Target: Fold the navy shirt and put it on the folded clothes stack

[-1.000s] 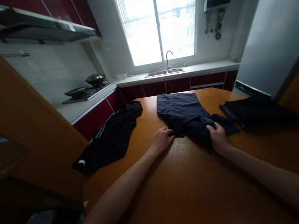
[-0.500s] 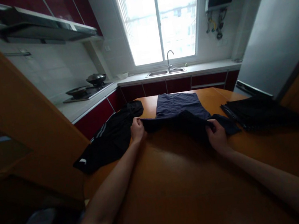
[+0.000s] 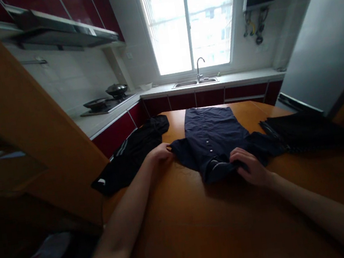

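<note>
A dark navy polo shirt (image 3: 213, 133) with a buttoned placket lies front up on the wooden table (image 3: 186, 221), its collar end toward me. My left hand (image 3: 162, 153) is closed on the end of the left sleeve, low over the tabletop. At the collar, my right hand (image 3: 251, 166) pinches the fabric between thumb and fingers, and the collar edge is slightly raised. The shirt's right sleeve lies spread toward the dark pile on that side.
On the left of the table lies a black garment (image 3: 133, 152) with white stripes. A folded black stack (image 3: 304, 128) sits at the right edge. Beyond are a counter with a sink (image 3: 195, 82), a stove with pans (image 3: 116, 90), and a fridge (image 3: 318, 46) on the right.
The near part of the shirt, held up between both hands before, now lies down on the table with its buttons showing. My right hand has moved lower, to the collar; the left is slightly lower.
</note>
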Available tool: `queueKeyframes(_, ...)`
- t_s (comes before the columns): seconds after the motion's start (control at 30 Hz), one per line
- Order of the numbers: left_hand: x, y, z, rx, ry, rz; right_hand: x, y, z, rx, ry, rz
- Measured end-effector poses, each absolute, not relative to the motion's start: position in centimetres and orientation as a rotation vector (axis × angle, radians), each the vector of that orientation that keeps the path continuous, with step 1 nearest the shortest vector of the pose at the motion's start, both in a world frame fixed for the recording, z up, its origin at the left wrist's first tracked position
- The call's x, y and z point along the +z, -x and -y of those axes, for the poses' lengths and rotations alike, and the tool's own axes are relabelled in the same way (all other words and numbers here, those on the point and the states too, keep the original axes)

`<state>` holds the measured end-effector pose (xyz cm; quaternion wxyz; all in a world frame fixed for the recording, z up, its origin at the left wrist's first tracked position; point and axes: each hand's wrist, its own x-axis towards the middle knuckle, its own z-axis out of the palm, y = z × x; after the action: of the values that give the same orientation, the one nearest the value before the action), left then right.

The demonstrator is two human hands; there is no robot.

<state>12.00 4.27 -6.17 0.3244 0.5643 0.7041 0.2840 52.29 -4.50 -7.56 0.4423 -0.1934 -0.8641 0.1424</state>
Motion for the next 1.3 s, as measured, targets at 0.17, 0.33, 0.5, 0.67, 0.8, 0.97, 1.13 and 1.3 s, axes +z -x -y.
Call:
queueKeyframes(0.17,-7.4,-13.2,-4.4,0.948,-1.612,-1.915,-7.4,-52.3,4.4,0.469,0.477,2.401)
queueKeyframes(0.33,-6.7,-13.1,-5.0,1.233,-1.567,-1.984,-7.6,-52.4,4.2,0.515,0.486,2.442)
queueKeyframes(0.5,-3.5,-11.5,-5.0,1.698,-1.545,-2.04,-7.3,-52.1,4.5,0.551,0.476,2.478)
queueKeyframes(0.67,-1.2,-10.0,-5.0,2.066,-1.658,-1.851,-7.2,-51.7,4.8,0.593,0.454,2.524)
queueKeyframes(0.8,-1.6,-9.7,-5.2,1.771,-1.438,-2.035,-7.3,-51.3,5.2,0.61,0.506,2.553)
queueKeyframes(0.97,-3.6,-9.0,-3.5,1.448,-1.535,-2.042,-7.0,-50.6,6.3,0.609,0.597,2.615)
queueKeyframes(1.13,-3.8,-6.5,0.2,1.302,-1.704,-2.057,-5.7,-49.7,9.7,0.79,0.524,2.766)
queueKeyframes(1.3,-2.3,-4.6,5.6,1.019,-1.991,-1.957,-4.0,-48.9,15.1,1.095,0.345,2.917)
